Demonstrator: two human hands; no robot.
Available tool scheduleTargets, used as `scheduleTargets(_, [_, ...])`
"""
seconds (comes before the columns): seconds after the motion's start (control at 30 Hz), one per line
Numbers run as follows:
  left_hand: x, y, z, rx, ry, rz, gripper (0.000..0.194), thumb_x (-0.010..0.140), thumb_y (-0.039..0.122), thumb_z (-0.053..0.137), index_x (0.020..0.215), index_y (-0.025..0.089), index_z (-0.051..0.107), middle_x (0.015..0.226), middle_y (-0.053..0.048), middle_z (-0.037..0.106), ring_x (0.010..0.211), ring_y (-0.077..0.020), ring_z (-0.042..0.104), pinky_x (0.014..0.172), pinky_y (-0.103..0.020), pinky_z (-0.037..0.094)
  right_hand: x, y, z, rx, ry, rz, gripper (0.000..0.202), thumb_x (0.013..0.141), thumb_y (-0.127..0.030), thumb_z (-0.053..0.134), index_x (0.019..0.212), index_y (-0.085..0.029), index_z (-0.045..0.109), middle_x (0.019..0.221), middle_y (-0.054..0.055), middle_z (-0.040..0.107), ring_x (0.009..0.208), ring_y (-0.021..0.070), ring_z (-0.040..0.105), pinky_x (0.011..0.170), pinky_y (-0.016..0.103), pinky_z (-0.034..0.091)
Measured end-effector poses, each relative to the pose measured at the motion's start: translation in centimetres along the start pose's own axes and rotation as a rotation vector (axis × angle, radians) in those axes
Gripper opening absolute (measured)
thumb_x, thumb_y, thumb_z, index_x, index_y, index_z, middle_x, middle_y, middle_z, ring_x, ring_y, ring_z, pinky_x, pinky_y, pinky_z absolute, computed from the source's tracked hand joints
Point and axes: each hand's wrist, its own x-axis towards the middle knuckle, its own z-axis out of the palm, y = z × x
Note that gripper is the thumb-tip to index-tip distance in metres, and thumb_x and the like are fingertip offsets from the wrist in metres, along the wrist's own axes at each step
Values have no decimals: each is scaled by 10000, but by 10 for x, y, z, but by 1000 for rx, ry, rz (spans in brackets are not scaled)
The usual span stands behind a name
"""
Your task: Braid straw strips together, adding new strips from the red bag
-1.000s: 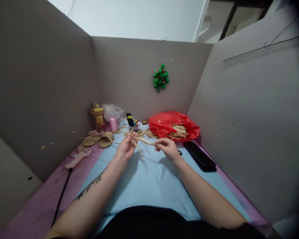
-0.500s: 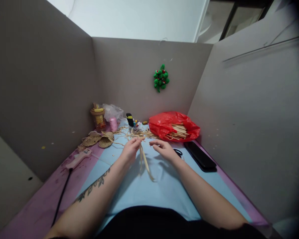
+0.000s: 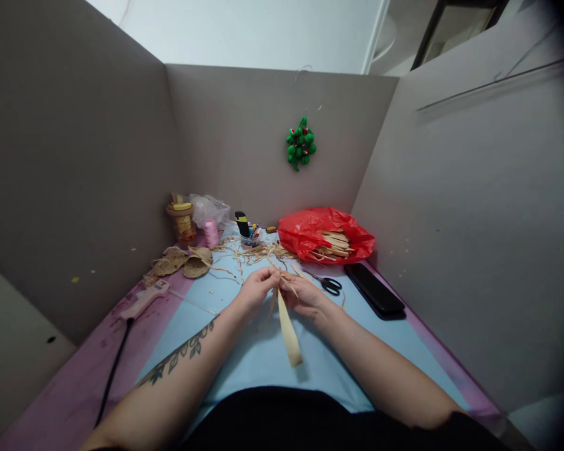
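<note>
Pale dried-straw strips (image 3: 287,329) hang down from between my two hands over the light blue cloth. My left hand (image 3: 259,285) pinches them near their upper end. Close against it, my right hand (image 3: 304,294) has its fingers curled around the strips, with thin ends poking out over the fingers. Just beyond my hands, a twisted straw cord (image 3: 273,258) runs toward loose fibres on the table. Black-handled scissors (image 3: 331,286) lie to the right of my right hand.
A red plastic bag (image 3: 305,232) of straw strips stands at the back right, with a black phone-like case (image 3: 375,291) in front. On the left lie a pink glue gun (image 3: 145,300) and woven straw pieces (image 3: 198,263). Behind them stand a pink thread spool (image 3: 210,233) and a cup (image 3: 184,225).
My right hand has closed in on my left and now grips the strips too. The hanging strip has swung nearer to me and shows its broad face. The view has shifted slightly.
</note>
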Motion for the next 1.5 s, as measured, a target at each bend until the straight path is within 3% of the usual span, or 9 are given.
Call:
scheduleTargets(0.2, [-2, -1, 4, -15, 17, -57, 316, 675, 434, 632, 645, 135, 534, 751, -44, 615, 675, -132, 535, 641, -241, 405, 0, 2, 8, 113, 22, 36, 273, 533, -264, 763, 710, -172, 577, 600, -31, 544, 521, 86, 483, 516, 211, 404])
scheduleTargets(0.33, [4, -1, -7, -37, 155, 0, 290, 664, 411, 633, 650, 144, 519, 884, -58, 621, 798, -147, 544, 693, -239, 405, 2, -5, 3, 3, 216, -139, 247, 547, -267, 734, 608, -166, 517, 513, -44, 489, 444, 66, 414, 429, 193, 331])
scheduleTargets(0.43, [10, -2, -20, 53, 329, 9, 267, 652, 395, 631, 662, 151, 522, 742, -19, 596, 684, -115, 515, 614, -214, 375, 0, -14, -1, -17, 397, -323, 250, 595, -308, 704, 622, -178, 492, 503, -58, 481, 422, 55, 397, 414, 183, 309])
scheduleTargets(0.5, [12, -2, -26, 163, 368, 6, 258, 669, 397, 607, 660, 150, 533, 649, 1, 559, 600, -99, 472, 565, -206, 345, -5, -19, 2, -50, 398, -416, 230, 629, -326, 687, 673, -186, 509, 545, -49, 530, 436, 56, 431, 422, 182, 324])
scheduleTargets(0.57, [12, -2, -28, 268, 344, 21, 262, 689, 404, 581, 648, 148, 542, 602, 11, 530, 557, -93, 434, 545, -208, 329, -12, -22, 9, -129, 311, -414, 221, 655, -340, 673, 693, -188, 516, 545, -41, 559, 410, 57, 434, 397, 181, 309])
scheduleTargets(0.7, [8, 1, -22, 468, 309, 122, 241, 692, 382, 577, 624, 152, 556, 598, 14, 521, 597, -111, 442, 585, -221, 339, -22, -20, 24, -335, 87, -208, 233, 663, -366, 658, 665, -182, 516, 369, -74, 453, 285, 47, 308, 316, 177, 191])
scheduleTargets(0.93, [6, 5, -14, 373, 141, 80, 249, 703, 379, 577, 630, 144, 537, 598, 19, 484, 585, -101, 417, 579, -221, 337, -19, -18, 28, -666, 369, -221, 253, 656, -392, 632, 607, -169, 524, 363, -66, 447, 299, 51, 338, 329, 181, 228])
scheduleTargets(1.37, [5, 5, -17, 403, 102, 45, 252, 678, 372, 601, 640, 126, 563, 547, 38, 457, 527, -80, 390, 520, -207, 305, -20, -18, 27, -899, 419, -267, 168, 678, -305, 550, 593, -163, 520, 402, -51, 464, 375, 74, 422, 408, 180, 310])
scheduleTargets(1.5, [5, 5, -16, 511, 90, 81, 224, 697, 341, 575, 625, 129, 563, 561, 29, 485, 545, -91, 418, 538, -213, 327, -18, -14, 24, -1022, 447, -351, 143, 670, -264, 527, 565, -169, 508, 443, -43, 472, 430, 85, 432, 439, 189, 304])
